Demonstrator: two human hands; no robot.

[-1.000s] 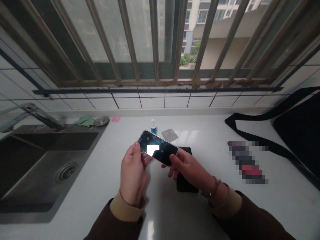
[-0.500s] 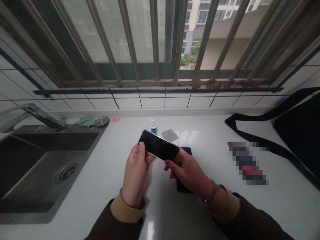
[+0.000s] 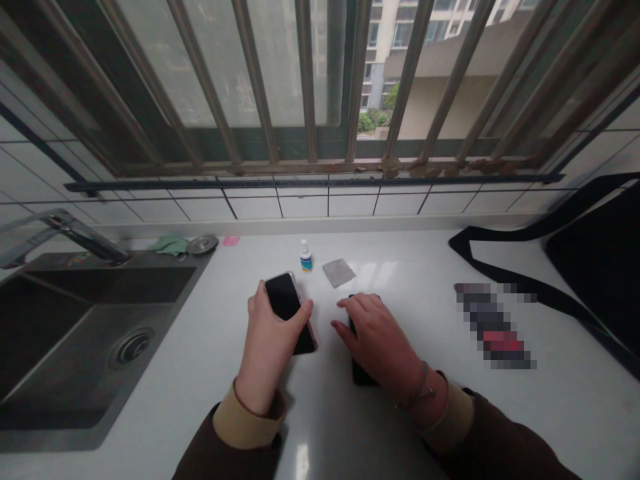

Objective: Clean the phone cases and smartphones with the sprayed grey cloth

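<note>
My left hand [image 3: 267, 340] grips a black phone [image 3: 285, 300] with a dark screen, thumb and fingers around its sides, low over the white counter [image 3: 210, 373]. My right hand [image 3: 377, 337] rests palm down, fingers together, on a second black device [image 3: 359, 373] that lies flat on the counter and is mostly hidden under it. A small white bottle with a blue label [image 3: 305, 256] and a grey cloth square [image 3: 339, 272] lie just beyond the hands.
A steel sink [image 3: 75, 333] with a tap [image 3: 75, 233] fills the left. A green rag [image 3: 170, 245] and a metal drain cover [image 3: 202, 244] sit behind it. A black bag with a strap [image 3: 595, 260] lies at right, beside a blurred-out item [image 3: 495, 327]. Barred window ahead.
The phone, held up crosswise in both hands before, now points lengthwise in my left hand alone, lower down. My right hand has let go and dropped onto the black device on the counter.
</note>
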